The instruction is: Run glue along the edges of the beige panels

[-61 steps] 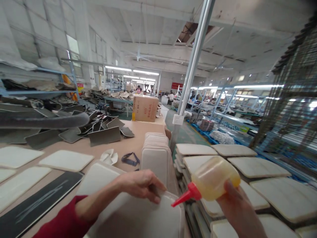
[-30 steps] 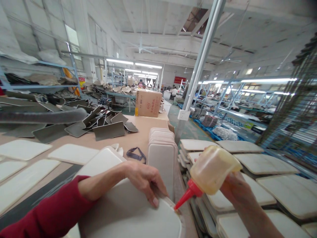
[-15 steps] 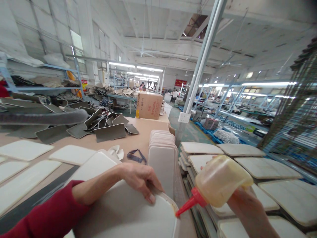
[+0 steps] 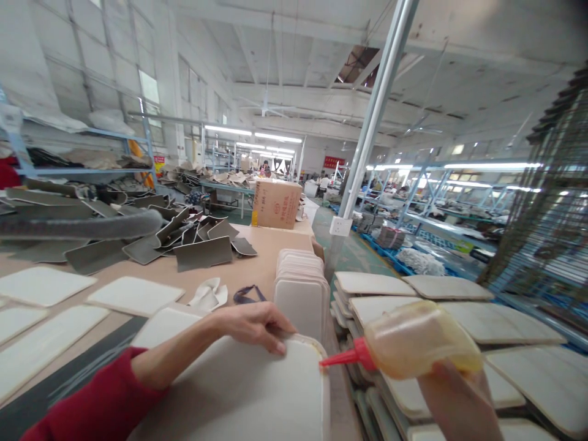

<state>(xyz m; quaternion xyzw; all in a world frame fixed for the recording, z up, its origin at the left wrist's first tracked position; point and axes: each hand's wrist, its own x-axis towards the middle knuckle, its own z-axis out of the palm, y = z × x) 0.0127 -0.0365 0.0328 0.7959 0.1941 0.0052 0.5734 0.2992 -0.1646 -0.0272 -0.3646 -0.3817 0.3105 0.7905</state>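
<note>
My left hand (image 4: 260, 327), in a red sleeve, grips the far edge of a pale rounded panel (image 4: 271, 392) in front of me, thumb on its face. On the right, my right hand (image 4: 452, 383) is wrapped round a yellowish translucent squeeze bottle (image 4: 422, 340) with a red nozzle, tipped onto its side. The nozzle tip (image 4: 323, 364) touches the panel's rim close to its far right corner. A thin yellowish streak shows along the rim there. Behind the panel stands a row of similar panels (image 4: 301, 306) on edge.
Stacked pale panels (image 4: 487, 321) fill the right side. More panels (image 4: 50, 334) lie flat on the left of the brown table. Dark grey cut pieces (image 4: 204, 251) heap behind them, near a cardboard box (image 4: 276, 205). A metal post (image 4: 367, 128) rises beyond the table.
The squeeze bottle has turned flatter, and its nozzle tip has moved up along the panel's rim towards the far corner. My left hand still holds the panel, which has shifted slightly.
</note>
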